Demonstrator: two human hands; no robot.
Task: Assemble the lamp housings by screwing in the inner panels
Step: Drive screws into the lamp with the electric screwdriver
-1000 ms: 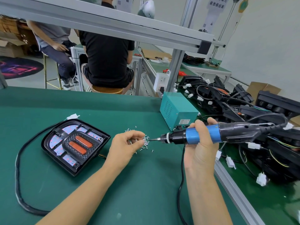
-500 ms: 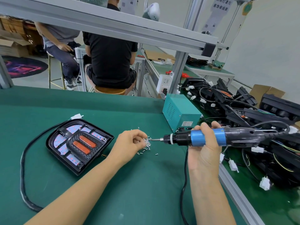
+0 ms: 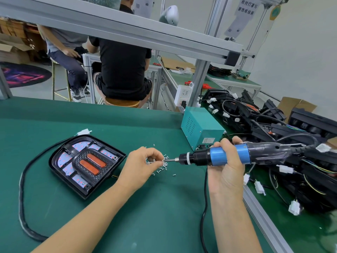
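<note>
The lamp housing [image 3: 85, 166] lies flat on the green mat [image 3: 127, 216], left of both hands; it looks rigid and light, best steadied by its rim. The right hand [image 3: 226, 172] grips the electric screwdriver [image 3: 228, 157] by its blue barrel. The left hand [image 3: 144, 165] pinches at the loose screws [image 3: 163, 166], which look tiny and easily dropped, at the bit tip.

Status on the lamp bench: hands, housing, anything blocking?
Left hand pinching a screw at the screw pile; right hand gripping electric screwdriver, bit at the pinch. Lamp housing flat on mat, untouched. Nothing in the way.
</note>
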